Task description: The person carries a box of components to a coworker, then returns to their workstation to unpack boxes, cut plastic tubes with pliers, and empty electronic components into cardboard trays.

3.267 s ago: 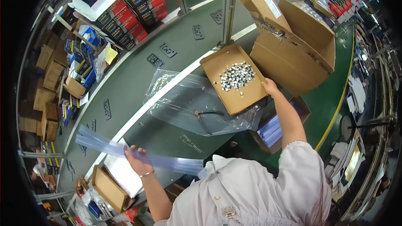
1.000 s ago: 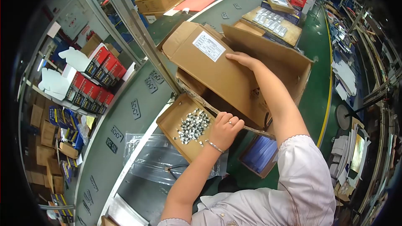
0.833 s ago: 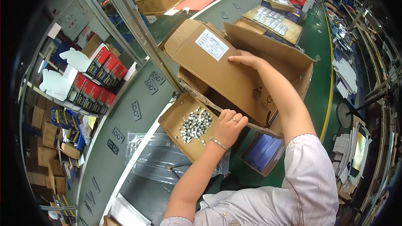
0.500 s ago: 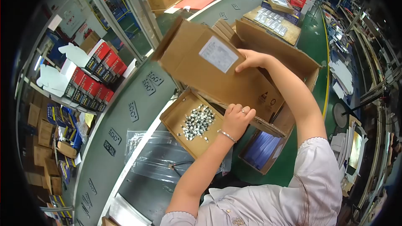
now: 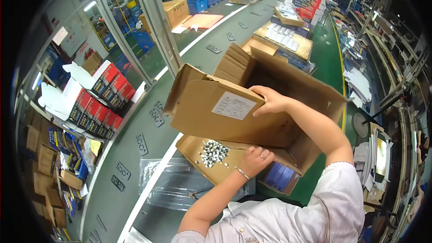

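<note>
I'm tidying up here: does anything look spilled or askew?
Nothing looks spilled: the small shiny parts lie loose but inside the tray. Slightly odd: the plastic bag is crumpled, and the labelled cardboard partly hides the tray.

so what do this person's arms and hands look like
The short, pale sleeves have scalloped-looking edges. The left hand has a ring, with a slim silvery bracelet at the wrist. The right hand shows no glove or jewellery.

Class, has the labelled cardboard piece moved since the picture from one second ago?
Yes. Judged against the metal post, the labelled cardboard piece has shifted left and downward in view, now covering the post's foot.
</note>
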A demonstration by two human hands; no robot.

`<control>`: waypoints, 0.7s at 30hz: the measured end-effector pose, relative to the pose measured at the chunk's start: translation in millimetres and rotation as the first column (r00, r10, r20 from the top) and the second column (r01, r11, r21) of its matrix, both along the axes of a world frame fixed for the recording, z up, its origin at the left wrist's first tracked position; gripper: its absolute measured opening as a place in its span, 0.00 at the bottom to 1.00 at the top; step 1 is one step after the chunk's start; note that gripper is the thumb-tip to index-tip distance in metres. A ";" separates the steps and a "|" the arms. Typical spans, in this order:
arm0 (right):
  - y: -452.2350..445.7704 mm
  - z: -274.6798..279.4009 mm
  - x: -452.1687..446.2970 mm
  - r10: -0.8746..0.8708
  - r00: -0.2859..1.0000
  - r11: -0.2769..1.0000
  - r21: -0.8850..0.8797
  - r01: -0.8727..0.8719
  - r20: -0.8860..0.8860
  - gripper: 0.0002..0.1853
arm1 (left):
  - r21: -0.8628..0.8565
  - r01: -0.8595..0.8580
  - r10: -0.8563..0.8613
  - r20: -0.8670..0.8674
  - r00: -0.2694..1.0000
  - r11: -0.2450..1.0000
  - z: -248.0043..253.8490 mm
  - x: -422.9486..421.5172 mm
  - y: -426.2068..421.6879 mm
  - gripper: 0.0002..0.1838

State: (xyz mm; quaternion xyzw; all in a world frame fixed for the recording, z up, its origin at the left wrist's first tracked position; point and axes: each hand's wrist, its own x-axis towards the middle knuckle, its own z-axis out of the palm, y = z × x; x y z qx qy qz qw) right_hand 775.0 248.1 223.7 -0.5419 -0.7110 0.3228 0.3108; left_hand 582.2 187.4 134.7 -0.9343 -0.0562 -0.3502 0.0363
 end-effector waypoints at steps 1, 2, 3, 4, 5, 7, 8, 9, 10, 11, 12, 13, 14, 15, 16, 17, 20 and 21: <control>-1.9 1.8 4.9 0.011 0.999 1.000 -0.012 -0.011 -0.053 0.32 | 0.029 0.025 -0.026 0.037 0.999 0.999 1.8 2.8 -1.7 0.05; -5.0 4.4 12.9 0.020 0.999 1.000 -0.021 -0.021 -0.050 0.32 | 0.021 0.015 -0.016 0.040 0.999 1.000 6.2 7.3 -5.9 0.05; -7.8 5.8 20.1 0.017 0.994 0.999 -0.044 -0.022 -0.104 0.32 | 0.039 0.034 -0.036 0.045 0.998 0.999 10.0 9.9 -9.7 0.06; -9.2 5.5 25.0 0.013 0.987 0.997 -0.067 -0.023 -0.158 0.31 | 0.058 0.053 -0.056 0.049 0.997 0.997 11.2 10.8 -11.5 0.06; -11.4 8.7 33.7 0.027 0.990 0.991 -0.128 -0.045 -0.135 0.33 | -0.017 0.036 -0.034 0.120 0.992 0.999 9.0 21.1 -21.1 0.06; -12.8 1.7 54.8 0.077 0.991 0.976 -0.193 -0.097 -0.109 0.34 | -0.114 -0.013 0.028 0.138 0.990 0.993 -2.5 31.4 -26.4 0.05; -14.3 -2.0 65.8 0.070 0.990 0.974 -0.206 -0.095 -0.126 0.36 | -0.161 0.000 0.018 0.114 0.993 0.987 -7.4 33.6 -26.1 0.05; -20.0 -10.2 79.9 0.050 0.987 0.975 -0.207 -0.082 -0.152 0.39 | -0.195 -0.035 0.051 0.078 0.996 0.980 -5.8 36.8 -26.3 0.03; -27.3 -14.6 92.0 -0.025 0.976 0.947 -0.318 -0.045 -0.215 0.41 | -0.236 -0.082 0.110 0.110 0.988 0.968 -4.9 41.6 -25.9 0.03; -34.8 -21.9 104.6 -0.068 0.963 0.945 -0.328 -0.022 -0.260 0.41 | -0.235 -0.094 0.113 0.068 0.991 0.967 -4.8 44.6 -22.4 0.03; -41.7 -27.2 117.8 -0.112 0.946 0.941 -0.339 0.003 -0.303 0.41 | -0.235 -0.105 0.115 0.026 0.993 0.966 -5.4 48.4 -19.2 0.03; -48.5 -28.1 130.1 -0.111 0.937 0.938 -0.346 -0.011 -0.332 0.42 | -0.270 -0.140 0.149 0.016 0.989 0.953 -6.1 53.7 -17.7 0.03; -59.6 -31.3 136.8 -0.132 0.914 0.941 -0.338 -0.006 -0.383 0.42 | -0.286 -0.150 0.163 0.023 0.986 0.947 -5.5 51.9 -14.9 0.03; -69.9 -28.2 145.1 -0.125 0.920 0.936 -0.352 -0.015 -0.372 0.42 | -0.259 -0.151 0.162 0.020 0.987 0.954 -3.3 51.4 -13.7 0.03; -78.2 -22.0 155.0 -0.112 0.953 0.924 -0.383 -0.006 -0.283 0.43 | -0.233 -0.153 0.161 0.017 0.987 0.960 -1.7 53.3 -14.2 0.03; -87.2 -18.5 162.6 -0.108 0.973 0.910 -0.415 0.015 -0.202 0.44 | -0.224 -0.138 0.146 0.023 0.989 0.965 -2.1 54.0 -17.8 0.03; -97.0 -2.0 188.8 -0.056 0.997 0.827 -0.563 0.020 -0.048 0.40 | -0.276 -0.070 0.100 0.097 0.990 0.959 -2.1 59.5 -19.3 0.03; -100.5 4.6 195.9 0.004 1.000 0.780 -0.626 -0.005 -0.003 0.24 | -0.280 -0.068 0.099 0.098 0.990 0.958 -1.3 60.5 -15.4 0.03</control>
